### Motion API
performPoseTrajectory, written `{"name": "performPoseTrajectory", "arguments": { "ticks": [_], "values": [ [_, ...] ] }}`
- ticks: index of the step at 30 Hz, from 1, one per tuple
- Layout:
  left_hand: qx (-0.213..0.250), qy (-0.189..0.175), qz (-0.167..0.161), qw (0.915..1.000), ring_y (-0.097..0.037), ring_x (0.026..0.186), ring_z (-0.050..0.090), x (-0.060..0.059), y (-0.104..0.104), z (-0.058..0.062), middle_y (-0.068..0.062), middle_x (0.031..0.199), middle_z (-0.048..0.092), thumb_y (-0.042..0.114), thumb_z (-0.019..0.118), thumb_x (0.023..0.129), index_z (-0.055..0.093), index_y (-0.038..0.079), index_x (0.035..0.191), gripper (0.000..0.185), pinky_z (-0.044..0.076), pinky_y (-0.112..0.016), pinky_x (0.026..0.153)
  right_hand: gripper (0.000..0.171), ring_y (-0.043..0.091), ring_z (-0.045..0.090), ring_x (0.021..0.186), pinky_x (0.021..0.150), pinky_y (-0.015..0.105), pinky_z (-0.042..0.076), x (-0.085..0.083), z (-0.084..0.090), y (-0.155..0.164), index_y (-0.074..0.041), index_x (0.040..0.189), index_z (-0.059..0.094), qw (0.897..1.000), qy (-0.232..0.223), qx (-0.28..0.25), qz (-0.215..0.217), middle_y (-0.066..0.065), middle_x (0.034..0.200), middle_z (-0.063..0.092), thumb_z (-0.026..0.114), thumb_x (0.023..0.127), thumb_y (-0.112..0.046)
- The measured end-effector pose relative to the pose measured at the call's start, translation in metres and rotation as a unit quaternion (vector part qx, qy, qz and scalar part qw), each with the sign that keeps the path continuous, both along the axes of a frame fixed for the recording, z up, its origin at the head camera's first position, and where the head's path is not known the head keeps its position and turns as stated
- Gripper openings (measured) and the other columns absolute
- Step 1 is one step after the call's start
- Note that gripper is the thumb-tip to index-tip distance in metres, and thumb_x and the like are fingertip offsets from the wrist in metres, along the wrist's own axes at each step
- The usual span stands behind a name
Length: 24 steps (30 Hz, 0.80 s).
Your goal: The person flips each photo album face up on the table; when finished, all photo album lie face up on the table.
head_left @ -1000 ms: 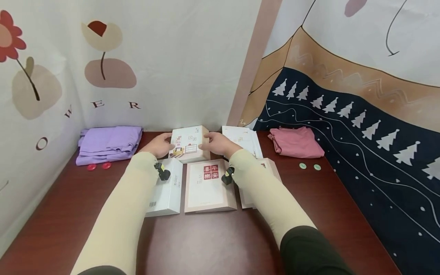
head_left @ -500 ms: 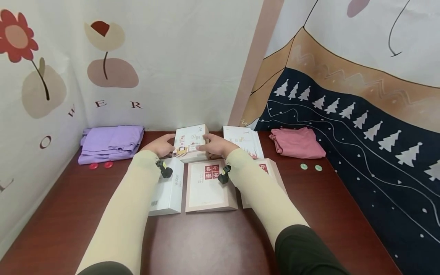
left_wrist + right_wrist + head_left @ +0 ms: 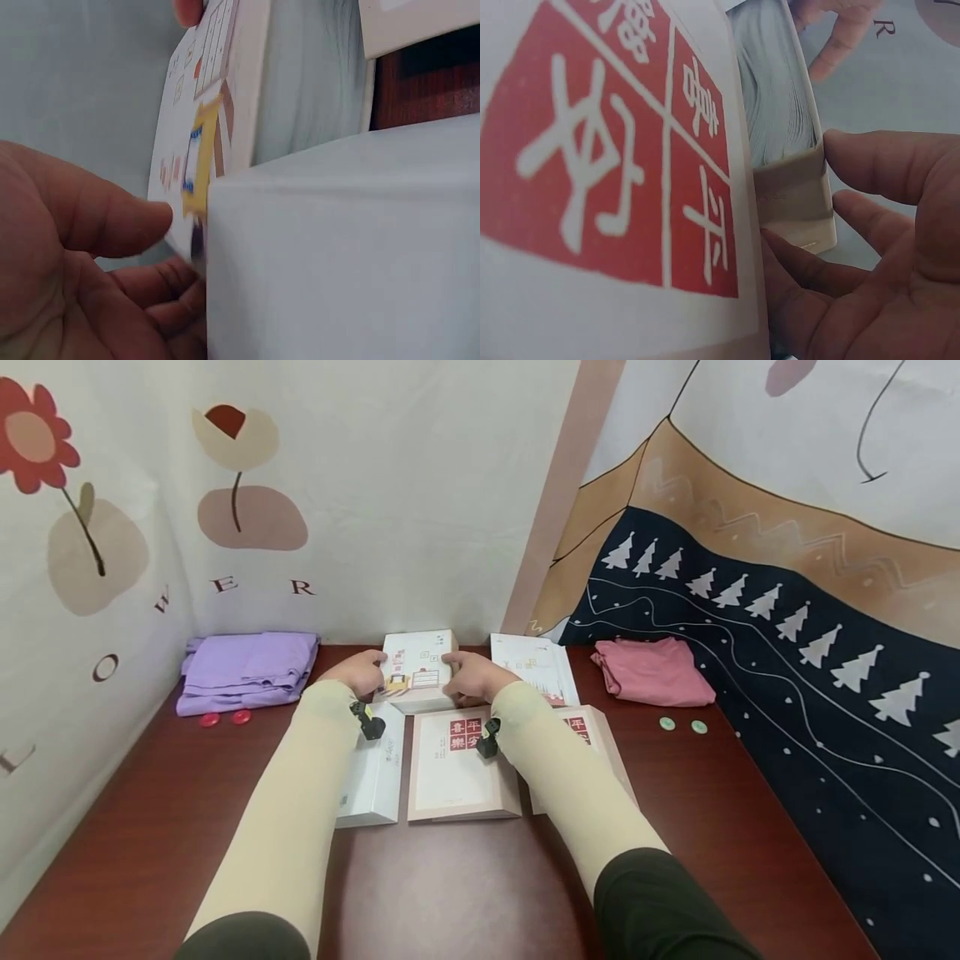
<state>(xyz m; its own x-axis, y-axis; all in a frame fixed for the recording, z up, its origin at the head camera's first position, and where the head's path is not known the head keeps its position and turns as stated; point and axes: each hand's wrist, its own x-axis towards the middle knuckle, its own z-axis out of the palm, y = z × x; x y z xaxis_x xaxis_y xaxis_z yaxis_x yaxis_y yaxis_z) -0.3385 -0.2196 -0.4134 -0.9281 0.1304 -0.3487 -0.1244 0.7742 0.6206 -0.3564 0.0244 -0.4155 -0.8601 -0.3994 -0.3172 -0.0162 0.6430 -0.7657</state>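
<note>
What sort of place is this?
Probably a staged tabletop corner, perhaps for recording: printed backdrops enclose a red-brown table, books are set out in two rows, and paired discs, red and green, lie before folded purple and pink cloths.

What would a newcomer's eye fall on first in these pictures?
Probably the illustrated white book near the back's middle, held at either side by the left grip and right grip. Then the bold red characters on the near row's middle book. The folded purple cloth at the back left likely draws the eye too.
</note>
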Motion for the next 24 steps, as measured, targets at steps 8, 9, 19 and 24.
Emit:
{"name": "performPoseTrajectory", "arguments": {
  "ticks": [8, 9, 19, 24],
  "values": [
    [-0.017, 0.006, 0.003, 0.9998, -0.039, 0.137, 0.038, -0.0018, 0.0009, -0.0005, -0.027, 0.169, 0.026, 0.003, 0.044, 0.09, 0.02, 0.0, 0.167, 0.08, 0.031, -0.055, 0.122, 0.073, 0.016, 0.063, 0.072, 0.073, 0.03, 0.058, 0.0023, 0.0018, -0.0029, -0.015, 0.164, 0.04, 1.0, 0.005, 0.019, 0.004, 0.02, 0.159, 0.046, 0.072, 0.098, -0.007],
    [-0.009, 0.003, 0.008, 0.9999, -0.039, 0.137, 0.038, -0.002, 0.0006, -0.001, -0.027, 0.169, 0.027, 0.003, 0.044, 0.091, 0.019, 0.001, 0.167, 0.08, 0.031, -0.055, 0.121, 0.073, 0.016, 0.063, 0.073, 0.073, 0.03, 0.058, 0.0025, 0.0022, -0.0028, -0.015, 0.164, 0.04, 1.0, 0.006, 0.021, 0.004, 0.02, 0.159, 0.045, 0.072, 0.098, -0.007],
    [0.028, 0.013, 0.018, 0.9994, -0.038, 0.125, 0.045, 0.0002, -0.0032, -0.0002, -0.026, 0.157, 0.038, 0.003, 0.047, 0.09, 0.023, 0.006, 0.167, 0.08, 0.041, -0.043, 0.099, 0.074, 0.015, 0.062, 0.068, 0.075, 0.03, 0.055, 0.0058, 0.0039, 0.0006, -0.017, 0.165, 0.039, 1.0, -0.004, 0.012, -0.001, 0.019, 0.154, 0.051, 0.073, 0.099, -0.012],
    [0.06, 0.026, 0.031, 0.9974, -0.038, 0.132, 0.041, 0.0008, -0.0052, 0.0013, -0.026, 0.165, 0.03, 0.002, 0.048, 0.093, 0.023, 0.008, 0.168, 0.079, 0.035, -0.045, 0.11, 0.074, 0.024, 0.068, 0.1, 0.089, 0.037, 0.06, 0.0061, 0.0009, 0.0036, -0.016, 0.165, 0.039, 0.998, -0.015, -0.055, -0.012, 0.019, 0.153, 0.052, 0.072, 0.099, -0.013]
  ]
}}
